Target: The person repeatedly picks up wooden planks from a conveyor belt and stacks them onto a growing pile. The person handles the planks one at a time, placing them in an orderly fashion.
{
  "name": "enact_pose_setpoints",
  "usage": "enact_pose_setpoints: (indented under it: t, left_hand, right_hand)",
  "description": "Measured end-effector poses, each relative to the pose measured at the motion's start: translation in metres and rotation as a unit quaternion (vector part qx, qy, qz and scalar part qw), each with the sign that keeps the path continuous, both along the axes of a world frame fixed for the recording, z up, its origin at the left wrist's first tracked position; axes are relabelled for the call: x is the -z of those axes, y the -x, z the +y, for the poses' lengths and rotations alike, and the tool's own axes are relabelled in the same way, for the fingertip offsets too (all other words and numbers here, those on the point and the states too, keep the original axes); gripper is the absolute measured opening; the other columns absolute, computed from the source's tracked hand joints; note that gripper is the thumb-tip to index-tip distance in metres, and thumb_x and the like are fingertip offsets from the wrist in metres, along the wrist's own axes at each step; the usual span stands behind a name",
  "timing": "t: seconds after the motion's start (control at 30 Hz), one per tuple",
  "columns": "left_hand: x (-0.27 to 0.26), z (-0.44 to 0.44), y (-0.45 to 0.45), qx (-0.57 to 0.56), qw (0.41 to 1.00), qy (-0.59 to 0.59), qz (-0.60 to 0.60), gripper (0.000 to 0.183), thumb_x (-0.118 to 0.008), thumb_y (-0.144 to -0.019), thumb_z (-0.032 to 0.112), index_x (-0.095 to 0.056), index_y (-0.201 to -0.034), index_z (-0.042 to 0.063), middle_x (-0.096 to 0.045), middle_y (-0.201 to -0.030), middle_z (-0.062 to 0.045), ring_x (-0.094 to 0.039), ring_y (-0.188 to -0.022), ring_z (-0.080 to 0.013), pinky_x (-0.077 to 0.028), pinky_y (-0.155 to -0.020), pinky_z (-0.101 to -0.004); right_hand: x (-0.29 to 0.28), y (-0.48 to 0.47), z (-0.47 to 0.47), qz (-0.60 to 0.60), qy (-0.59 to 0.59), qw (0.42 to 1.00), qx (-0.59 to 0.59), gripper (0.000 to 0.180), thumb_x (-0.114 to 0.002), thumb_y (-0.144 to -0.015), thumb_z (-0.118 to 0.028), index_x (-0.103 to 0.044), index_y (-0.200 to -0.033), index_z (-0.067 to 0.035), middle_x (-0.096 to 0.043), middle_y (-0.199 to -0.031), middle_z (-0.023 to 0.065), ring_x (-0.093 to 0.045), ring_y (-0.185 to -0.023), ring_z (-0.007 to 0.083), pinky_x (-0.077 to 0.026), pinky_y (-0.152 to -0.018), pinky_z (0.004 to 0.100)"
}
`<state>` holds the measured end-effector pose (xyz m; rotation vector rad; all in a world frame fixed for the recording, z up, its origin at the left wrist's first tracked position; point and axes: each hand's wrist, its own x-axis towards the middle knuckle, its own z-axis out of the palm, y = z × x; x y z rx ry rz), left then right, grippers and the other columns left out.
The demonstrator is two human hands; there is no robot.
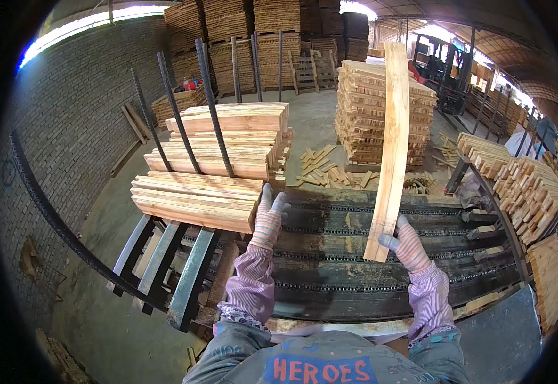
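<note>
Gripped near its lower end by my gloved right hand (406, 245), a long wooden board (393, 129) stands almost upright above the chain conveyor (327, 269). My left hand (269, 218), in a striped glove, rests against the right end of the front row of stacked wooden boards (197, 201), fingers spread and pointing away from me. That row lies across steel rails (192, 278) left of the conveyor. Behind it, more rows of boards (221, 153) are stacked between upright ribbed steel bars (214, 110).
A tall lumber stack (365, 115) stands beyond the conveyor, with loose offcuts (319, 165) on the floor beside it. Further back right is a forklift (442, 72). More boards (528, 192) are piled on the right. A curved ribbed bar (53, 216) rises at left.
</note>
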<state>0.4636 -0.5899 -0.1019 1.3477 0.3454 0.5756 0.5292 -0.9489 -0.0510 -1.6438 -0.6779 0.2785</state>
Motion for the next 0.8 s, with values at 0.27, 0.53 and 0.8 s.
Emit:
enact_pose_setpoints:
  t: [0.27,0.53,0.8]
  left_hand:
    - [-0.022,-0.022,0.048,0.117,0.974,-0.194,-0.001,0.043,-0.065,-0.103,0.019,-0.061,-0.139,-0.005,-0.061,-0.142,-0.013,-0.056,-0.13,-0.0183,-0.047,-0.107,-0.0308]
    - [-0.047,0.022,0.128,-0.448,0.855,-0.258,-0.047,0.066,-0.066,-0.101,0.018,-0.039,-0.155,-0.007,-0.047,-0.153,-0.027,-0.055,-0.133,-0.0325,-0.046,-0.11,-0.0397]
    - [-0.029,0.055,0.094,-0.441,0.834,-0.313,0.108,0.078,-0.071,-0.091,0.021,-0.037,-0.157,-0.003,-0.038,-0.157,-0.036,-0.041,-0.144,-0.0494,-0.035,-0.12,-0.0477]
  right_hand:
    - [-0.006,-0.053,0.071,-0.052,-0.003,0.992,-0.118,0.059,-0.076,-0.094,-0.013,-0.048,-0.144,0.003,-0.064,-0.131,0.0121,-0.061,-0.123,0.0205,-0.047,-0.109,0.0364]
    - [-0.04,-0.157,0.212,-0.131,0.012,0.991,-0.035,0.052,-0.07,-0.093,-0.003,-0.054,-0.142,-0.001,-0.067,-0.127,0.0092,-0.061,-0.117,0.0197,-0.047,-0.106,0.0349]
    - [-0.103,-0.193,0.367,-0.436,0.018,0.898,0.059,0.044,-0.069,-0.096,-0.014,-0.059,-0.138,-0.016,-0.071,-0.115,0.0225,-0.071,-0.102,0.0376,-0.056,-0.091,0.0468]
